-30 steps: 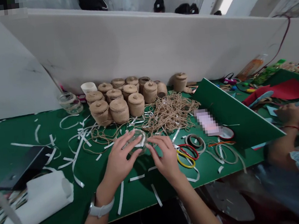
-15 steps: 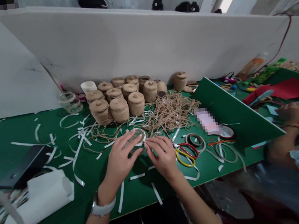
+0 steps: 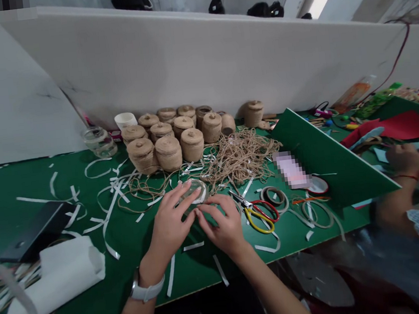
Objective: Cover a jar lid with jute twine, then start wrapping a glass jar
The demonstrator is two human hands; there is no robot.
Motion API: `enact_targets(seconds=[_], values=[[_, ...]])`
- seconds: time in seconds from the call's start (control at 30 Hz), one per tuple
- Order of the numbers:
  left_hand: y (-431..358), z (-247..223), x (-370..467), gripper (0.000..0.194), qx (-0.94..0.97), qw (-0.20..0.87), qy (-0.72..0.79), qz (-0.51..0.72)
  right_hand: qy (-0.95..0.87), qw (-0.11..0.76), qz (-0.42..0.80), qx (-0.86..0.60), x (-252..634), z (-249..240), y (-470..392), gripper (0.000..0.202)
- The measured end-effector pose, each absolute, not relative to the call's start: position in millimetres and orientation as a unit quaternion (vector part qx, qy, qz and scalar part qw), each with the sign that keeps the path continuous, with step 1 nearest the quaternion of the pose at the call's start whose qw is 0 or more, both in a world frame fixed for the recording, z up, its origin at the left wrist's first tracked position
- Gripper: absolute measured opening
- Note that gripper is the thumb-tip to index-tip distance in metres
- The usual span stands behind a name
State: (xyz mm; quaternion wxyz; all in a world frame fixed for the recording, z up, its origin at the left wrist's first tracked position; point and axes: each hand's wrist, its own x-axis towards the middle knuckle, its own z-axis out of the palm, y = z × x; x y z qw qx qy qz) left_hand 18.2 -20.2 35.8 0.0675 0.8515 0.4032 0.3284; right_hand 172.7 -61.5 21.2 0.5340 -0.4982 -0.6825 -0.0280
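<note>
Between my hands a clear glass jar lies over the table, with a strip of white tape showing at its rim. My left hand, with a pale watch on the wrist, is wrapped around the jar's left side. Bent fingers of my right hand press at the jar's near right side, their tips close to my left thumb. Much of the jar's body is hidden behind the fingers. Just right of that hand lie scissors with one red and one yellow handle.
Several twine-wrapped jars stand behind, beside a heap of twine. White strips litter the green table. Tape rolls lie right, before a green board. A white roll lies left. Another person's hands work far right.
My right fingertips have moved from the jar's rim down and slightly left, towards my left thumb. The scissors' blades, partly covered before, now show. My left hand keeps its hold.
</note>
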Motion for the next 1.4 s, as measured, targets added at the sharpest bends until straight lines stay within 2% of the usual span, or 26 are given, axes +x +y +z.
enact_targets(seconds=[0.17,0.5,1.07,1.2,1.4], values=[[-20.1,36.1,17.8,0.037,0.849,0.072,0.405,0.33,-0.604,0.584,0.08,-0.536,173.8,23.1,-60.1,0.006],[-27.1,34.6,29.3,0.033,0.827,0.046,0.428,0.362,-0.607,0.59,0.106,-0.522,172.5,15.2,-60.9,0.023],[-29.1,35.1,31.0,0.034,0.836,0.003,0.419,0.355,-0.615,0.571,0.172,-0.516,186.5,22.8,-58.4,0.02],[-28.0,34.3,31.1,0.033,0.834,0.009,0.413,0.366,-0.636,0.552,0.157,-0.516,188.7,26.2,-59.1,0.02],[-23.8,36.1,28.3,0.032,0.839,0.036,0.397,0.37,-0.661,0.528,0.062,-0.529,190.3,15.7,-53.2,0.022]])
